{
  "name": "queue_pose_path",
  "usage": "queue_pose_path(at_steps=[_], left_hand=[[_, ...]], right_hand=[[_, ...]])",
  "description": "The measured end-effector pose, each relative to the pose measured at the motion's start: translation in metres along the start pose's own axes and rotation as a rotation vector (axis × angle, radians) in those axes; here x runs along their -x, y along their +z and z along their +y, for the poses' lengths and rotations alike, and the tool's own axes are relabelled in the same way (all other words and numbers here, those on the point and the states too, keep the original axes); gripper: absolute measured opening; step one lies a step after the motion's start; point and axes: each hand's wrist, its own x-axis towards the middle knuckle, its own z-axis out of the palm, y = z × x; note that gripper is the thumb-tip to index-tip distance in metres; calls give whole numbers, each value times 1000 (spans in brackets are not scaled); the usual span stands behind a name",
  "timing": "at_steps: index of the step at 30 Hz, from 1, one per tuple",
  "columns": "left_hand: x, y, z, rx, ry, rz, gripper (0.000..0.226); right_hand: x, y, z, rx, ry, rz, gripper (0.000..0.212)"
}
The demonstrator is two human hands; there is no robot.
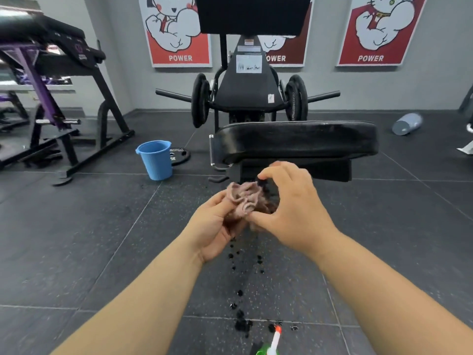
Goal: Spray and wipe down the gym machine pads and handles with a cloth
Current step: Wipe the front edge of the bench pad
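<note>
left fingers [217,202] curled round the bunched cloth [243,198], gripping it from below and the side. right fingers [277,170] arched over the top of it, thumb pressed in at the near edge. so both sets were closed on the one wad, nothing else in either. the left hand [213,226] cradled, the right hand [294,208] capped. the cloth was scrunched tight, pinkish on the folds and darker where it looked wet.

and here was the relation that mattered: the black pad [294,139] lay straight ahead of the fingers, just beyond the cloth and a little above it, its long axis running left to right across the view. the cloth hung in the air in front of the pad's near edge, not touching it. the right hand sat below the pad's left-middle stretch, the left hand nearer its left end. by my read the right hand had the shorter reach to most of that top face.

outward from there: the spray bottle [272,340] sat well back from the pad, on the person's side, neither hand on it. dark drips [240,321] dotted the floor in a line from the pad toward that bottle. a blue bucket [156,160] stood on the floor left of the pad. behind the pad, a handle bar [174,94] stuck out sideways, with its twin on the other side.
</note>
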Motion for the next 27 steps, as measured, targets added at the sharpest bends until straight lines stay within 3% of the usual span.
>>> queue_pose_path(at_steps=[3,5,9,14,18,22,27], left_hand=[[-37,-22,7,208,87,341,29],[-56,-14,17,311,134,394,28],[-89,26,39,451,74,392,27],[-117,30,46,416,80,405,53],[-108,30,43,478,41,360,33],[-73,31,47,474,76,336,66],[-10,48,48,416,184,222,31]], right_hand=[[-28,-24,3,166,-167,336,34],[-50,-30,10,269,-184,484,24],[-75,-9,25,435,-124,371,38],[-82,3,37,543,-166,489,40],[-82,6,37,573,-162,495,41],[-81,3,34,562,-147,474,41],[-77,-3,30,521,-124,375,44]])
